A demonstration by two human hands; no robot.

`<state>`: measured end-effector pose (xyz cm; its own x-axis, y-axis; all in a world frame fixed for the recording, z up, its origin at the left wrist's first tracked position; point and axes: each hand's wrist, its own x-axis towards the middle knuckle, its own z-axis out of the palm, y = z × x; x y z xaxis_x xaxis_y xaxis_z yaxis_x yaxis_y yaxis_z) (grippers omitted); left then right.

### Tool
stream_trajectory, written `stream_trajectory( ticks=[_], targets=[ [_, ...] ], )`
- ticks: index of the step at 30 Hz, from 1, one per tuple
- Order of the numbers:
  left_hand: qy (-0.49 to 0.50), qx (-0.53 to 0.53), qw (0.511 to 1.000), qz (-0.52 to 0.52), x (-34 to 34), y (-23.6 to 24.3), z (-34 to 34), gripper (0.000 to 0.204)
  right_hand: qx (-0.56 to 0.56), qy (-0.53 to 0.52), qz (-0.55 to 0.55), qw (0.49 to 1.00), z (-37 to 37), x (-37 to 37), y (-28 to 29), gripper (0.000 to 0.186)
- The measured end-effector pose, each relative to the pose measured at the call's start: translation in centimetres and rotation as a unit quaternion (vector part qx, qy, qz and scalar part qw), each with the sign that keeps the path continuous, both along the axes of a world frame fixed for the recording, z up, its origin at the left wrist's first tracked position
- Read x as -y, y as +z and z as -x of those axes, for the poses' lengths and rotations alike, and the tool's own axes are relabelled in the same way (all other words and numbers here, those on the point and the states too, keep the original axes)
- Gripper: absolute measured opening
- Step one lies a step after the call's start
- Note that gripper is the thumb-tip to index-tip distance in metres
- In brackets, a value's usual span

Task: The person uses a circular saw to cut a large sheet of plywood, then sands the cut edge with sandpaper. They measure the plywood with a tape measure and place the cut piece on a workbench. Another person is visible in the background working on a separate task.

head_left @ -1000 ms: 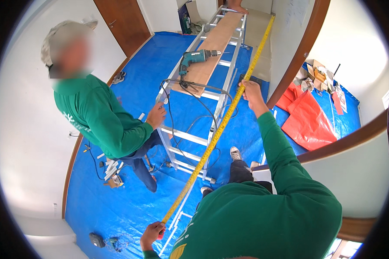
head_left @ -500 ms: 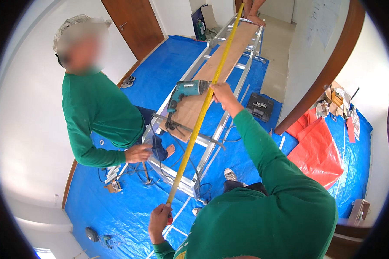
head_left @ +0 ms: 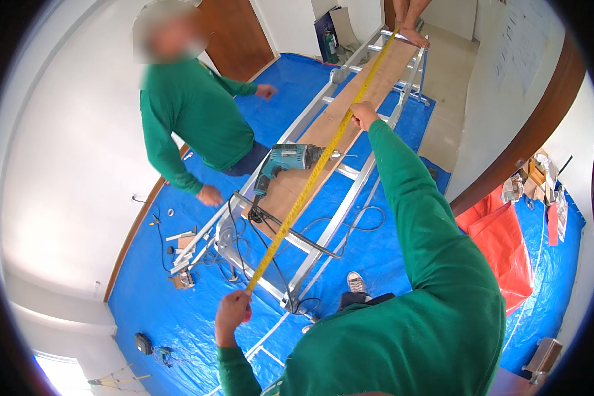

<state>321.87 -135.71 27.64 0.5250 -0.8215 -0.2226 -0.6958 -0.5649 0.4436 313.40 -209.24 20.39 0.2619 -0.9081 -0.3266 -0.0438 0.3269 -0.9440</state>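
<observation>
My left hand (head_left: 232, 315) is closed around the red case of a tape measure (head_left: 247, 314) near the ladder's close end. From it the yellow tape blade (head_left: 297, 204) runs out over a long brown wooden board (head_left: 333, 119) to the far end. Partway along, just beyond the drill, my right hand (head_left: 364, 115) pinches the blade. At the far end, another person's hands (head_left: 412, 36) rest by the tape and board. A teal power drill (head_left: 289, 157) with a bit lies on the board, left of the blade. The board rests on a horizontal aluminium ladder (head_left: 330, 231).
A co-worker in green (head_left: 195, 112) stands left of the ladder, arms apart. Blue sheeting (head_left: 171, 231) covers the floor, with cords and metal strips (head_left: 190, 247) at left. To the right are a wood-edged wall (head_left: 534, 155) and a red sheet (head_left: 508, 244).
My right hand has slid farther along the blade, past the drill. The co-worker has moved farther up the ladder's left side, with one arm now reaching out. My view has shifted slightly.
</observation>
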Motion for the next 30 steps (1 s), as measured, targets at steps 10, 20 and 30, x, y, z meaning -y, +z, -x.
stream_trajectory(
  ticks=[10,20,30],
  targets=[
    [-0.084,0.136,0.987,-0.015,3.5,-1.2,-6.3,0.031,-0.004,0.116,0.045,0.992,2.8,-9.3,0.9,0.027],
    [-0.223,0.196,0.951,-0.086,3.0,-4.8,-10.2,0.023,0.086,0.09,0.124,0.984,8.2,-14.5,-0.8,0.015],
    [0.134,-0.108,0.984,-0.044,5.5,-0.9,-8.0,0.047,0.1,0.008,0.096,0.99,9.4,-16.9,0.6,0.024]
  ],
)
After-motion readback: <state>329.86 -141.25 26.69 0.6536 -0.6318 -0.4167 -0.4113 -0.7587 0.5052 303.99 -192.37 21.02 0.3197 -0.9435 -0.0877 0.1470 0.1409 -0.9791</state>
